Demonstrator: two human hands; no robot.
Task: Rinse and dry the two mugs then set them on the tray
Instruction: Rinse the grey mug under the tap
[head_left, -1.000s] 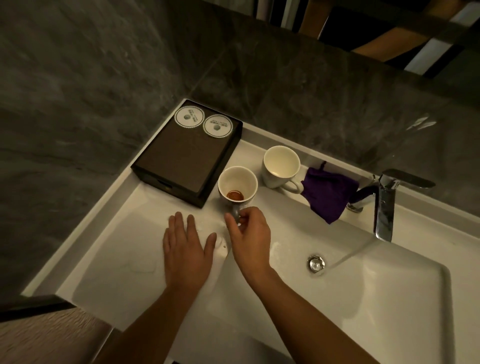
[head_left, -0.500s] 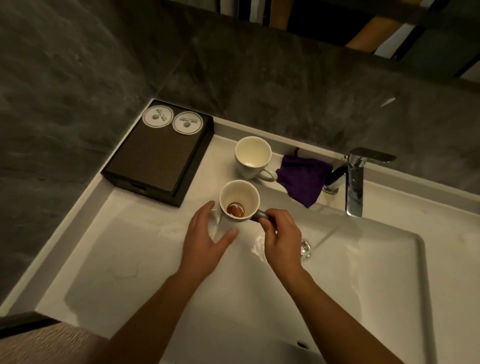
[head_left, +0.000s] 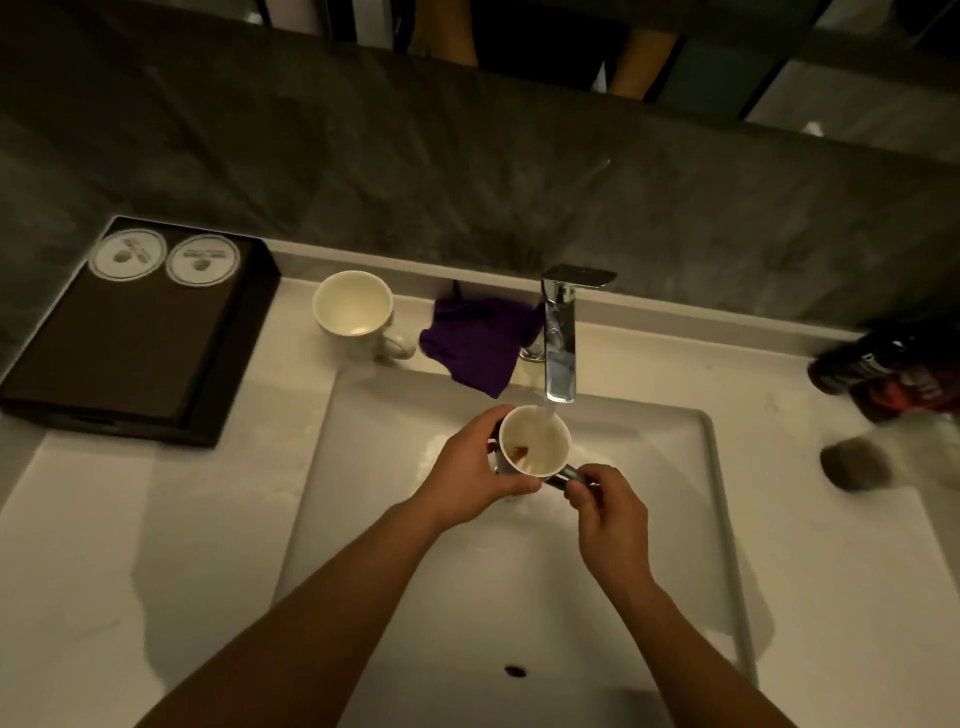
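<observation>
A mug (head_left: 537, 439) with a brown residue inside is held over the sink basin (head_left: 405, 519), right under the chrome faucet (head_left: 560, 338), and water runs into it. My left hand (head_left: 475, 470) wraps the mug's left side. My right hand (head_left: 605, 506) pinches its dark handle. A second, white mug (head_left: 353, 314) stands upright on the counter behind the basin, untouched. The dark tray (head_left: 130, 343) lies at the far left with two round paper coasters (head_left: 163, 257) at its back. A purple cloth (head_left: 480, 340) is bunched next to the faucet.
Dark bottles (head_left: 893, 366) and a small dark round object (head_left: 854, 462) sit on the right counter. A dark stone wall runs behind the white counter (head_left: 104, 519). The overflow hole (head_left: 515, 671) shows in the near basin wall.
The mug with the residue has been lifted from beside the tray and carried right, under the running faucet. My left hand, flat on the counter before, now holds the mug's side.
</observation>
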